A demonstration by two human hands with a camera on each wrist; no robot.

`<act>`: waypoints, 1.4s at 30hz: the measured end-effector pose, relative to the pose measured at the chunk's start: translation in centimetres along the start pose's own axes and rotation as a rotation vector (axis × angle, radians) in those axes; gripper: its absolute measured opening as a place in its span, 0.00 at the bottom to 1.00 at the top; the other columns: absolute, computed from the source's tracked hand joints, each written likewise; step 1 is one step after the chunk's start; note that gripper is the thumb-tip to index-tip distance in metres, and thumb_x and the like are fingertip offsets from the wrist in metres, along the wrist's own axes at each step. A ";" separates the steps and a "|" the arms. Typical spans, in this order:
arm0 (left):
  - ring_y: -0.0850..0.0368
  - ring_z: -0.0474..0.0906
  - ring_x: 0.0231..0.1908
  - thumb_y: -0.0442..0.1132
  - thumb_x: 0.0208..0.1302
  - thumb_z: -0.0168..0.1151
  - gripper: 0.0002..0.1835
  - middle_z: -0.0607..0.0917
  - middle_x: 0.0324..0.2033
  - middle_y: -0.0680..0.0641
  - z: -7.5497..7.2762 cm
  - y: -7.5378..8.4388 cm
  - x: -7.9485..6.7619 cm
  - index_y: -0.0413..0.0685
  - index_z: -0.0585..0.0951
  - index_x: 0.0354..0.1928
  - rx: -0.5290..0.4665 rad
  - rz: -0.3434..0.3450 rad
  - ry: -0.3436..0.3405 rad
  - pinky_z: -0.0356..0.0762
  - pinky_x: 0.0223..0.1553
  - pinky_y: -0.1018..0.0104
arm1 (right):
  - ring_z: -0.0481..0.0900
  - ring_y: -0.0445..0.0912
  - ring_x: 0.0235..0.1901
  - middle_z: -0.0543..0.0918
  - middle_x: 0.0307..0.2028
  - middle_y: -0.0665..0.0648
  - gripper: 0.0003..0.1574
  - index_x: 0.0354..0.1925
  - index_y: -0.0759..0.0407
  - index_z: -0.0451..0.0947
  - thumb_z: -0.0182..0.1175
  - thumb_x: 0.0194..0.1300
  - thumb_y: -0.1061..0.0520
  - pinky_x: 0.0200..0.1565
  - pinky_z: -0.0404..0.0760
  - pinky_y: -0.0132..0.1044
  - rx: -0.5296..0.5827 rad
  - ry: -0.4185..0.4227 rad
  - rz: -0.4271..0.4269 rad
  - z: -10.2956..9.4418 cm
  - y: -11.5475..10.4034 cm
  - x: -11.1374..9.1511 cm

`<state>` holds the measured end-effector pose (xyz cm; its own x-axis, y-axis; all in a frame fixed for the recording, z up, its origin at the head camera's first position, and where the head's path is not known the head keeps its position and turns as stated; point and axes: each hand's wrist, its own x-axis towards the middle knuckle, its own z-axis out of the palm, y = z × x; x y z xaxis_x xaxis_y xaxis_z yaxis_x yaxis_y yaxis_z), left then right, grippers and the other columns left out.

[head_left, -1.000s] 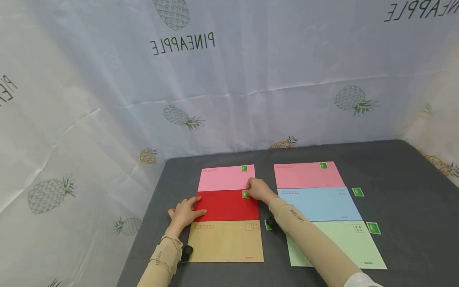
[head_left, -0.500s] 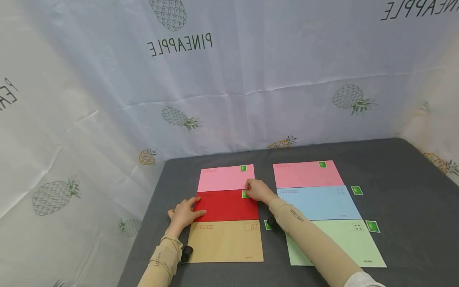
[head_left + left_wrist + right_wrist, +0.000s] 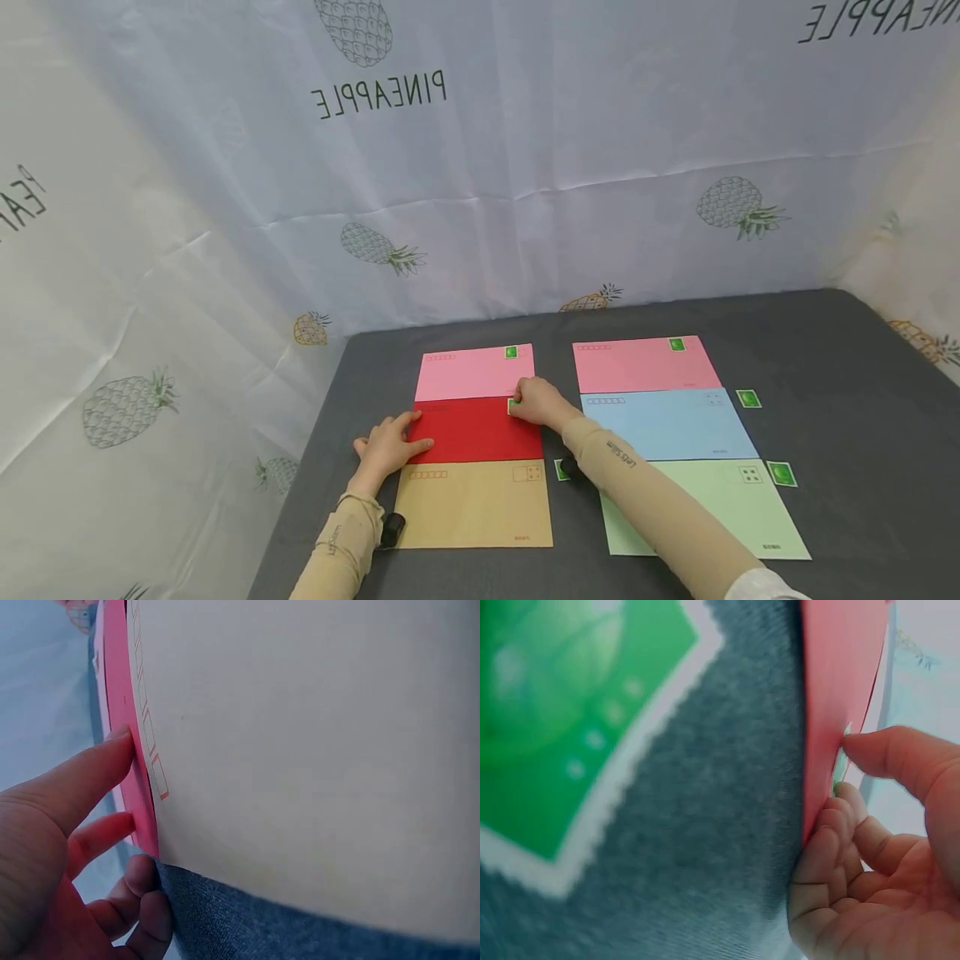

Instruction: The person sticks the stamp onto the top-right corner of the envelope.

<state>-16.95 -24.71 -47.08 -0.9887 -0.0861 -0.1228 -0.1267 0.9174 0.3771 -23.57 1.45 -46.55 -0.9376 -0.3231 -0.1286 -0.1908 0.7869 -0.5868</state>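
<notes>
On the dark table a red envelope lies between a light pink envelope and a tan envelope. My left hand rests on the red envelope's left edge, thumb and forefinger spread. At its upper right corner, my right hand pinches a green stamp, partly covered by the fingers. In the right wrist view, thumb and forefinger sit at opposite edges of this stamp, close against the red paper, the other fingers curled. The left wrist view shows the left thumb on the red paper.
To the right lie a pink envelope, a blue envelope and a green envelope. Both pink envelopes bear a stamp. Loose stamps lie beside the blue and green envelopes; another loose stamp lies under the right wrist camera.
The right fingers have shifted slightly over the stamp on the red envelope, covering more of it. The left hand stays where it was.
</notes>
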 end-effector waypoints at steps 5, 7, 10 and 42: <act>0.41 0.72 0.46 0.53 0.50 0.68 0.34 0.77 0.46 0.38 -0.1 0.3 -0.1 0.53 0.72 0.61 0.021 0.002 0.002 0.54 0.46 0.37 | 0.70 0.44 0.25 0.74 0.23 0.54 0.10 0.30 0.60 0.70 0.63 0.55 0.59 0.28 0.69 0.32 0.010 -0.006 -0.016 -0.3 -0.3 -0.1; 0.40 0.72 0.46 0.52 0.51 0.67 0.35 0.77 0.47 0.38 0.0 0.3 -0.2 0.52 0.72 0.62 0.025 0.000 0.009 0.54 0.46 0.37 | 0.70 0.44 0.25 0.74 0.23 0.54 0.09 0.30 0.60 0.71 0.63 0.55 0.59 0.28 0.69 0.32 0.016 -0.004 -0.022 -0.4 -0.3 -0.2; 0.40 0.72 0.46 0.53 0.51 0.67 0.35 0.77 0.47 0.38 0.0 0.4 -0.1 0.53 0.71 0.62 0.029 -0.003 0.015 0.54 0.47 0.37 | 0.70 0.43 0.24 0.75 0.24 0.54 0.08 0.31 0.60 0.72 0.62 0.56 0.59 0.28 0.69 0.32 0.024 0.001 -0.030 -0.5 -0.3 -0.2; 0.61 0.71 0.26 0.51 0.55 0.65 0.28 0.73 0.20 0.52 -0.2 4.8 -0.9 0.53 0.75 0.59 -0.055 0.122 0.044 0.54 0.49 0.41 | 0.75 0.43 0.35 0.80 0.35 0.51 0.11 0.42 0.53 0.77 0.60 0.62 0.51 0.36 0.75 0.34 0.247 0.020 -0.139 -4.3 5.3 -3.4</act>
<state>-16.74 -20.30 -44.95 -0.9994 0.0062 -0.0329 -0.0088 0.8996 0.4367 -22.66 9.01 -45.82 -0.9132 -0.4070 -0.0186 -0.2440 0.5830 -0.7750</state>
